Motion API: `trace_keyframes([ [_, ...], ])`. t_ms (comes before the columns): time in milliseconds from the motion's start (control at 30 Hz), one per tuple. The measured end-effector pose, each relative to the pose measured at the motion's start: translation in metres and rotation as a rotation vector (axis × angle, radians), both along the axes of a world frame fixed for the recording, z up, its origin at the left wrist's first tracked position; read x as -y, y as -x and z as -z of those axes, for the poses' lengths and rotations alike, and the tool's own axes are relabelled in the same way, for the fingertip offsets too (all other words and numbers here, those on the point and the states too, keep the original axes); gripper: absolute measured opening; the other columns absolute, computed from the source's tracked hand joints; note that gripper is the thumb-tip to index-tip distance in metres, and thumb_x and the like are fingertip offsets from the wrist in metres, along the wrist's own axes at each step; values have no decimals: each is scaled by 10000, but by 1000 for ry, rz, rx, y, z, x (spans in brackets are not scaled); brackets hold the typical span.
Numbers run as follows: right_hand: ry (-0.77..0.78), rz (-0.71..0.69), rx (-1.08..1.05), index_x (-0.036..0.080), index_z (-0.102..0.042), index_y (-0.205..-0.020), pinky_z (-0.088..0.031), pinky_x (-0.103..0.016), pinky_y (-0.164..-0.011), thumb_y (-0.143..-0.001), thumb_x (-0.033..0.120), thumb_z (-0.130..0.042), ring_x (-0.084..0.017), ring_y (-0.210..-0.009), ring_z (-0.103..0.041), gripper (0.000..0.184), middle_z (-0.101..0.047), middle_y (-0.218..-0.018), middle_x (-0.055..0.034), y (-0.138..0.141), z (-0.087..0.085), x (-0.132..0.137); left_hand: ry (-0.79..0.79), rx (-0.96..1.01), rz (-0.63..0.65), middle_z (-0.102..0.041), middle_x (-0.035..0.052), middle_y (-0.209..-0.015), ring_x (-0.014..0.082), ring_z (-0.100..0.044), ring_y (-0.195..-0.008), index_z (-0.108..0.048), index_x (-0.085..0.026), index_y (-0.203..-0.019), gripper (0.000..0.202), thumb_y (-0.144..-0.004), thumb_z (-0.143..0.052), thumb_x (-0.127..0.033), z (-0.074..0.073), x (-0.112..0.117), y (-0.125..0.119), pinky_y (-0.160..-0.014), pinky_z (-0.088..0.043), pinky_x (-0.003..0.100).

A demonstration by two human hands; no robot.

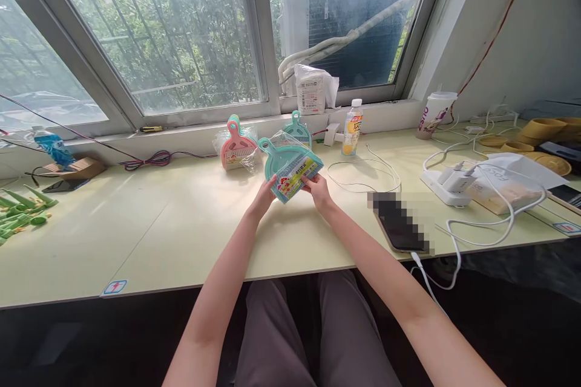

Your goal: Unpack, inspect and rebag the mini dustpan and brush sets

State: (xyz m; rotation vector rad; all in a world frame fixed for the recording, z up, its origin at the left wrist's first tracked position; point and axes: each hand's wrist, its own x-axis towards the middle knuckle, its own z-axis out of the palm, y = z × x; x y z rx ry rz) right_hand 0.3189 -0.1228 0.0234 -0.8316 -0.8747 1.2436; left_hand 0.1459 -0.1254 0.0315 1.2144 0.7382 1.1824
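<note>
While both forearms reach forward over the desk (172,236), a teal dustpan (284,160) is held up between the hands, to the left of the yellow-labelled bottle (352,130) and nearer the person than it. The left hand (263,196) has its grip pinching the dustpan's lower left corner, thumb on the front; the right hand (319,191) pinches the lower right side, its thumb at the edge of the printed label (297,174). The dustpan leans, its looped handle pointing up and to the left; whether its bottom corner touches the desk I cannot tell.

Farther left of the bottle, a pink dustpan (235,148) stands in clear wrapping, with something teal partly showing behind its handle. Between that one and the bottle, a second teal dustpan (297,127) stands behind the held one, which partly hides it. Behind the bottle and to its left, a white package (313,94) sits on the sill. Nearer the person than the bottle and to its right lies a phone (397,224), partly blurred out. Well to the bottle's right stands a lidded cup (436,116), with a white power strip (447,189) nearer the person.
</note>
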Motion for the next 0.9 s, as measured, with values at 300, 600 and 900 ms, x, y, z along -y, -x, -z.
trace_keyframes([
  [300, 5, 12, -22, 166, -620, -892, -612, -388, -872, -736, 255, -789, -205, -950, -697, 247, -736, -1003, -62, 4, 3, -2, -89, -17, -129, -653, 136, -1223, 317, -590, -1184, -509, -167, -1284, 720, -655, -810, -345, 4, -1, -3, -1019, -453, 467],
  [600, 16, 62, -27, 173, -608, -885, -611, -398, -882, -757, 219, -762, -212, -965, -699, 205, -733, -1004, -62, -1, 0, -1, -448, -651, -743, -121, 168, -1609, 372, -112, -1482, -28, -303, -1541, 1145, -700, -792, -439, -2, 9, -9, -1120, -274, 544],
  [900, -8, 39, 17, 174, -615, -857, -613, -416, -864, -731, 233, -778, -210, -938, -698, 214, -736, -970, -54, 0, -3, 1, -659, -1077, -733, -635, 81, -1124, 312, -503, -1148, -702, -273, -916, 120, -877, -614, -344, -4, 15, -6, -1012, -321, 468],
])
